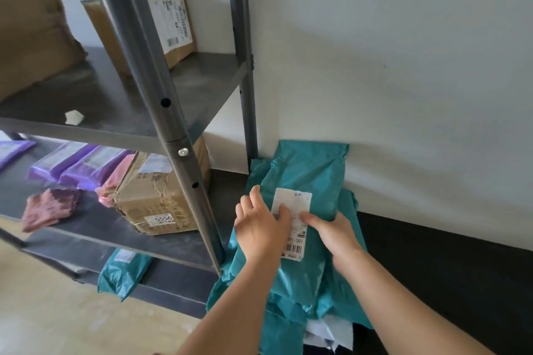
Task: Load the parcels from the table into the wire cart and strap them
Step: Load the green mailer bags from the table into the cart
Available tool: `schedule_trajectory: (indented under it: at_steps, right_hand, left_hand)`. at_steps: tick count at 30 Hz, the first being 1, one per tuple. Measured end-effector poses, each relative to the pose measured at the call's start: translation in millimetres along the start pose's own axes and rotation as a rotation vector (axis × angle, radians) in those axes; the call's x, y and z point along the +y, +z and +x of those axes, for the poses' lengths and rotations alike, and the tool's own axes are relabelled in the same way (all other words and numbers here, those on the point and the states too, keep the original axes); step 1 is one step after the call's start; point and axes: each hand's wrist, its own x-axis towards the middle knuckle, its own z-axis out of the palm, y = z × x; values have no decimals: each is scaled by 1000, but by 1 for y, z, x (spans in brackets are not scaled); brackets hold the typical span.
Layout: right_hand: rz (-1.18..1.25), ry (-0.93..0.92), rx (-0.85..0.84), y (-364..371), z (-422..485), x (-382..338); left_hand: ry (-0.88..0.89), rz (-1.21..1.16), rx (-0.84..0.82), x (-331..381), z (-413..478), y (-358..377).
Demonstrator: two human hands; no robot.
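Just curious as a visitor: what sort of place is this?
Likely a parcel storeroom: a grey metal shelving rack holds labelled brown cardboard boxes and purple plastic mailers; teal plastic mailer bags lie piled beside it.

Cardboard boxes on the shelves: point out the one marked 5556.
The brown cardboard box on the middle shelf, beside the purple plastic mailers; the upper-shelf boxes show no such number.
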Motion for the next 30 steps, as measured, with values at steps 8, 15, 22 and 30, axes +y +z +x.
schedule_trajectory:
  at_steps: [8,15,22,30]
  right_hand:
    - [141,-24,113,-59,-14,-11]
    - [212,-61,191,-152,-51,-3]
    - [302,-52,276,-264,-107,20]
    - [388,29,444,-399,-171,73]
  left_hand:
    - [88,-56,-37,53,-23,17]
    - [162,-114,-169,115,-79,44]
    - [151,-93,-475,177,-170,76]
    - [235,-159,-735,242,-298,121]
